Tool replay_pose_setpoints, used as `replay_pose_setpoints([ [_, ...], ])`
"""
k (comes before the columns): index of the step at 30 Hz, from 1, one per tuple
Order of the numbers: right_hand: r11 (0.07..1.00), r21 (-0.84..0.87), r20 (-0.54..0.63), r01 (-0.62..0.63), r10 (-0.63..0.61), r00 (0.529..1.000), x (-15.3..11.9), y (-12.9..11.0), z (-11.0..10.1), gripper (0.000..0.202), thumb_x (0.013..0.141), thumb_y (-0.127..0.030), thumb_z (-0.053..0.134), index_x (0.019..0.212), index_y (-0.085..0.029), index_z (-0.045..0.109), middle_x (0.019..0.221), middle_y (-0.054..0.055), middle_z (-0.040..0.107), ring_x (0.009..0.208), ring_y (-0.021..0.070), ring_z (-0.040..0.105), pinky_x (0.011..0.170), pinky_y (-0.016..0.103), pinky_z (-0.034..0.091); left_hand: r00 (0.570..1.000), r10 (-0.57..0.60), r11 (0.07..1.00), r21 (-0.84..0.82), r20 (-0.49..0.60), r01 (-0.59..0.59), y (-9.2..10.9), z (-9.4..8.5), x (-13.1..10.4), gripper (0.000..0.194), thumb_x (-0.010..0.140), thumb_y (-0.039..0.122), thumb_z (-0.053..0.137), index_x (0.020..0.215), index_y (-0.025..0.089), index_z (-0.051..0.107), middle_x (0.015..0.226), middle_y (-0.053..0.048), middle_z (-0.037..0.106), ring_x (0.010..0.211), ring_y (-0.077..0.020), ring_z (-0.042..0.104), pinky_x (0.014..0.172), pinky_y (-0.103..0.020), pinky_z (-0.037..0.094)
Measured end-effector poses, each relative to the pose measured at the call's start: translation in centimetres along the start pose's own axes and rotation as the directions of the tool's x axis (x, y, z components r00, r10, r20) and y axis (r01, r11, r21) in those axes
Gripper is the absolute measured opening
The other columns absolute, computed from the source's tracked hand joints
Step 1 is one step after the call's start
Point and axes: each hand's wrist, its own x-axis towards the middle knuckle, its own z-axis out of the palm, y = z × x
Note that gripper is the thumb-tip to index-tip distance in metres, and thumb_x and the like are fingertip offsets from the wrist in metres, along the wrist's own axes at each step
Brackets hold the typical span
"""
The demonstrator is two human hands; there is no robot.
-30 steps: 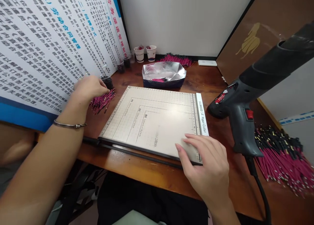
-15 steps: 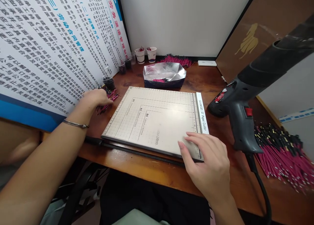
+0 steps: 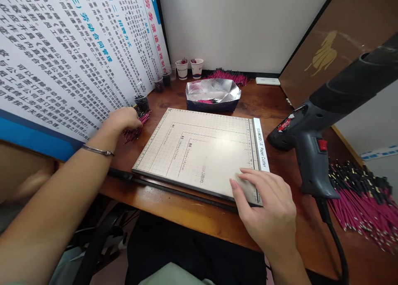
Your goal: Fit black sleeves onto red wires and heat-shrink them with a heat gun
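My left hand (image 3: pixel 124 120) reaches to a small pile of pink and black wire pieces (image 3: pixel 133 134) at the left; its fingertips are hidden behind the hand. My right hand (image 3: pixel 269 198) rests with its fingers apart on the near right corner of a cream paper cutter board (image 3: pixel 199 152), holding nothing. The board lies flat on the wooden table, its white label strip (image 3: pixel 260 144) running along the right side. Beside the pile stands a clear cup (image 3: pixel 142 102) with dark small parts. A foil-lined box (image 3: pixel 213 95) behind the board holds a few pink wires.
A heat gun (image 3: pixel 311 144) and its cable stand at the right, beside a big heap of pink and black wires (image 3: pixel 365 202). Paper cups (image 3: pixel 197 69), more wires (image 3: pixel 228 76) and a white flat object (image 3: pixel 268 81) are at the back. Another person's arm (image 3: pixel 39 185) shows at far left.
The view has shifted slightly, moving the table items to the right in the picture. My left hand is still at the wire pile, and my right hand remains on the board.
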Motion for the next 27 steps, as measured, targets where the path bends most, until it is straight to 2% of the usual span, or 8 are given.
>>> replay_pose_setpoints([
  [3,1.0,-0.002,0.003,-0.003,0.003,1.0,0.0,0.0,0.0,0.007,0.09,-0.024,0.069,0.093,-0.019,0.065,0.092,0.004,0.077,0.089,0.019,0.068,0.084,0.035,0.05,0.981,-0.141,0.985,0.117,0.134,0.126,0.1,-0.3,-0.1,0.038,0.097,0.039,0.066,0.128,0.016,0.062,0.127,-0.01,0.065,0.111,-0.0246,0.066,0.094,-0.045,0.059],
  [7,1.0,-0.003,0.002,-0.002,0.002,1.0,0.0,-0.1,0.0,0.007,0.089,-0.024,0.069,0.093,-0.02,0.065,0.093,0.004,0.077,0.089,0.0194,0.069,0.084,0.036,0.051,0.972,-0.144,0.98,0.165,0.185,0.114,0.5,-1.0,-0.6,0.034,0.097,0.041,0.065,0.12,0.015,0.066,0.121,-0.008,0.068,0.108,-0.0239,0.067,0.093,-0.043,0.058],
  [11,1.0,-0.007,-0.003,-0.008,0.008,1.0,0.0,-0.1,0.0,0.006,0.09,-0.024,0.069,0.092,-0.02,0.065,0.092,0.004,0.077,0.088,0.0192,0.069,0.083,0.036,0.051,0.984,-0.122,0.98,0.173,0.128,0.099,0.4,-1.8,-0.6,0.02,0.091,0.035,0.064,0.09,0.018,0.075,0.085,-0.004,0.075,0.095,-0.0235,0.07,0.08,-0.027,0.051],
  [14,1.0,-0.009,-0.004,-0.005,0.005,1.0,0.0,-0.2,0.0,0.007,0.089,-0.024,0.069,0.092,-0.019,0.065,0.092,0.005,0.077,0.088,0.0194,0.069,0.083,0.036,0.051,0.991,-0.115,0.978,0.181,0.073,0.1,0.1,-2.4,-0.1,0.016,0.085,0.033,0.066,0.084,0.02,0.076,0.072,-0.004,0.073,0.09,-0.024,0.067,0.073,-0.026,0.046],
  [20,1.0,-0.007,0.002,0.0,0.0,1.0,0.0,-0.2,0.0,0.007,0.089,-0.023,0.07,0.092,-0.019,0.066,0.092,0.006,0.077,0.089,0.02,0.069,0.083,0.036,0.051,0.992,-0.126,0.978,0.171,0.022,0.121,-0.5,-3.3,0.3,0.013,0.083,0.033,0.069,0.084,0.023,0.078,0.066,0.001,0.07,0.082,-0.0199,0.063,0.068,-0.022,0.042],
  [27,1.0,-0.011,0.005,-0.006,0.006,1.0,0.0,-0.1,0.1,0.007,0.089,-0.024,0.069,0.093,-0.019,0.066,0.092,0.004,0.077,0.089,0.0198,0.07,0.083,0.036,0.051,0.993,-0.118,0.984,0.133,0.001,0.117,0.1,-4.6,-1.1,0.019,0.087,0.032,0.067,0.094,0.022,0.081,0.077,0.0,0.074,0.086,-0.0206,0.065,0.069,-0.024,0.044],
])
